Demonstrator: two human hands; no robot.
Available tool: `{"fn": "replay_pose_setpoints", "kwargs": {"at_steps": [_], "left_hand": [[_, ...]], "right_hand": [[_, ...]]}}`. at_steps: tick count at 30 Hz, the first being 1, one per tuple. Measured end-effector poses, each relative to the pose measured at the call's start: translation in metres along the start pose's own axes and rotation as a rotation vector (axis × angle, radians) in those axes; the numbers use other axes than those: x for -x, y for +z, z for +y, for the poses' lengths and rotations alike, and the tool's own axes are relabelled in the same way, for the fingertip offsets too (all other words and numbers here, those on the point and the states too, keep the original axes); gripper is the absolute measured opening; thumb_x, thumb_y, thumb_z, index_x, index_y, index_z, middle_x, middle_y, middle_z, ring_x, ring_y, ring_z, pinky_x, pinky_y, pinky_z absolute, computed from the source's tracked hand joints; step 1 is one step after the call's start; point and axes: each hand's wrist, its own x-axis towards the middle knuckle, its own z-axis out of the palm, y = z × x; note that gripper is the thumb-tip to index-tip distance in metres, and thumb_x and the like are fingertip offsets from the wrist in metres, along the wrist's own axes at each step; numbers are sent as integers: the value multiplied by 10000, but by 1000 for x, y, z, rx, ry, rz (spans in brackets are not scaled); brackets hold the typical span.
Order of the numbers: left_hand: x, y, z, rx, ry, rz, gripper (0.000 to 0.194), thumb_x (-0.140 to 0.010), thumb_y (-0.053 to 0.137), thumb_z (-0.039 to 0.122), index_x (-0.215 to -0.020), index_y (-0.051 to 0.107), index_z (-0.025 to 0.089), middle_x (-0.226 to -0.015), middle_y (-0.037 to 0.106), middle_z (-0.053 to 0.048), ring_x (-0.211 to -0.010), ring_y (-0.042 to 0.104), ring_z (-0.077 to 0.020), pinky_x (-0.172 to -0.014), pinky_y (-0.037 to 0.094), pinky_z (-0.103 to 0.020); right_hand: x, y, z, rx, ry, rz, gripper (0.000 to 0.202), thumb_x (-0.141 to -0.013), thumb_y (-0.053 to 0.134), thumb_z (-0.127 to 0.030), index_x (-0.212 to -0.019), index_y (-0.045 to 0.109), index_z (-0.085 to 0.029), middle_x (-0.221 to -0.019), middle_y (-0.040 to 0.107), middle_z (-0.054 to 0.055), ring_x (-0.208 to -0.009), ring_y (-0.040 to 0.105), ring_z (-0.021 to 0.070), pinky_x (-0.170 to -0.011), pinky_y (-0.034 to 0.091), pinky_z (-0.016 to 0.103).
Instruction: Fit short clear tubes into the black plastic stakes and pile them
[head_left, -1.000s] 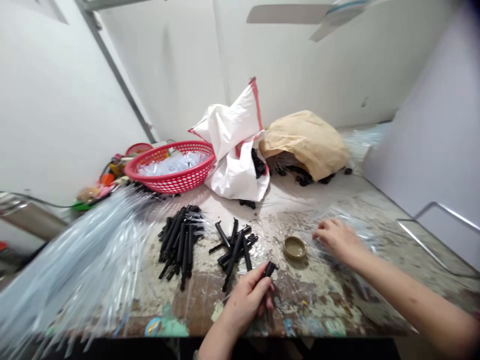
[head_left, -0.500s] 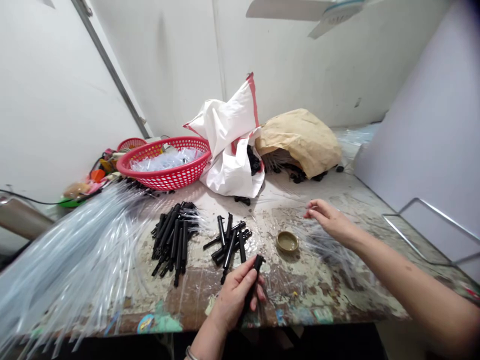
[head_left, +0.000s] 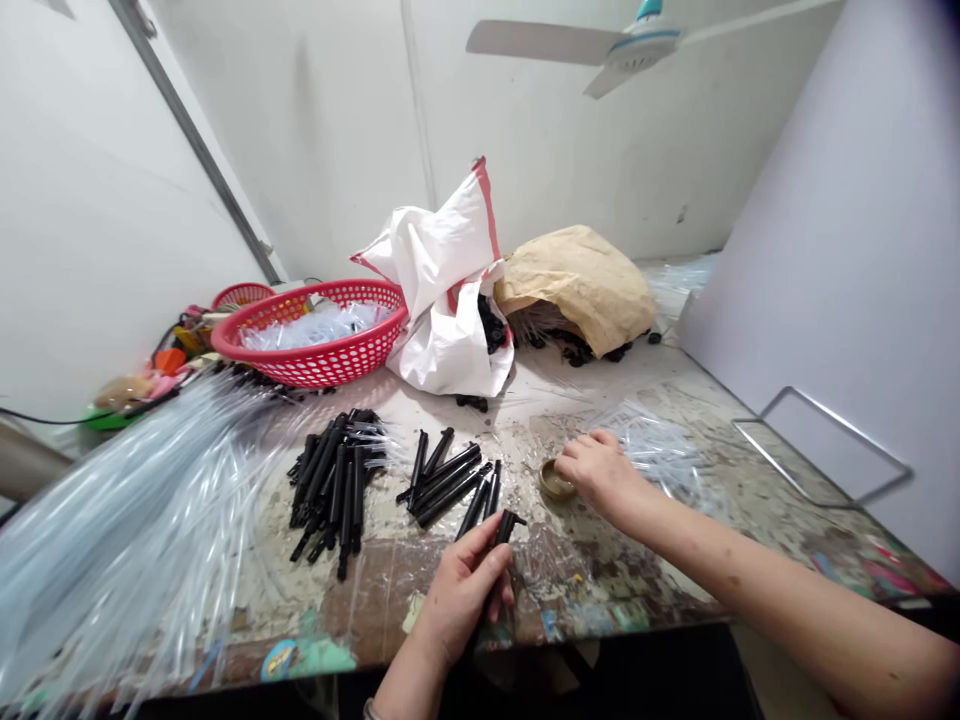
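Observation:
My left hand [head_left: 469,590] is closed around a black plastic tube [head_left: 506,528], whose end with a small side nub points up and away from me. My right hand [head_left: 600,475] reaches over the rim of a small round dish [head_left: 553,482], fingers pinched together at its right side. Whatever the fingertips hold, if anything, is hidden. Beyond my left hand lie several loose black tubes [head_left: 448,488]. Thin clear plastic tubes [head_left: 652,440] are spread just behind my right hand.
At the left lies a pile of black tubes [head_left: 330,490] beside a large bundle of long clear tubing [head_left: 135,520]. Behind stand a red basket [head_left: 315,362], a white sack [head_left: 450,345] and a tan bag [head_left: 581,280]. A bent metal frame [head_left: 832,430] stands at the right.
My right hand has moved left and down from the clear tubes to the dish. The loose black tubes lie differently. My left hand still holds its tube, and the view has shifted slightly.

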Motion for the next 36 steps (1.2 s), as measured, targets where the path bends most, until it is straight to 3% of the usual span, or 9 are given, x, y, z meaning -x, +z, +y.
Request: {"fn": "replay_pose_setpoints", "kwargs": {"at_steps": [4,7,11,14,20,27,36], "left_hand": [[1,0,-1,61,26,8,549,-769,612,394,-1247,513,142,-730,562,-8,-459,493,-63,-346,319,-163],[1,1,1,116,52,8,510,-793,584,388,-1234,525,140,-768,586,-34,-470,493,-61,-353,318,-161],[0,0,1,172,89,30,496,-799,586,367,-1234,528,136,-797,609,-59,-466,472,-55,-355,317,-163],[1,-1,0,208,84,53,513,-780,619,348,-1245,520,156,-774,593,-38,-472,473,-54,-351,318,-155],[3,-2,5,282,57,70,470,-810,574,380,-1234,521,182,-714,575,-2,-355,400,-16,-309,279,-146],[3,-1,8,372,62,58,452,-796,595,371,-1191,546,158,-749,550,-13,-401,393,-18,-298,258,-128],[3,-2,5,324,61,47,424,-793,598,376,-1159,567,164,-740,537,-13,-431,390,-29,-309,254,-130]], "right_hand": [[-3,-5,-4,22,-20,-37,146,-782,544,-96,-685,625,-170,-712,614,42,-746,515,180,-770,250,344],[-2,-9,-6,-94,53,-3,170,-808,507,-114,-705,626,-176,-742,624,55,-774,528,195,-780,282,362],[4,-24,-21,-596,202,38,202,-892,412,-250,-814,586,-184,-800,616,46,-763,544,176,-703,384,314],[11,-36,-43,-867,190,7,258,-920,352,-326,-833,554,-192,-755,580,19,-710,538,152,-644,420,276],[15,-38,-70,-840,126,110,233,-917,362,-276,-816,550,-183,-748,572,33,-707,534,155,-665,418,288],[14,-21,-76,-771,131,128,225,-922,367,-270,-796,535,-188,-748,589,28,-708,543,161,-676,409,296],[14,-23,-81,-708,106,151,221,-916,364,-254,-791,533,-185,-721,580,41,-681,538,163,-641,415,292]]}}
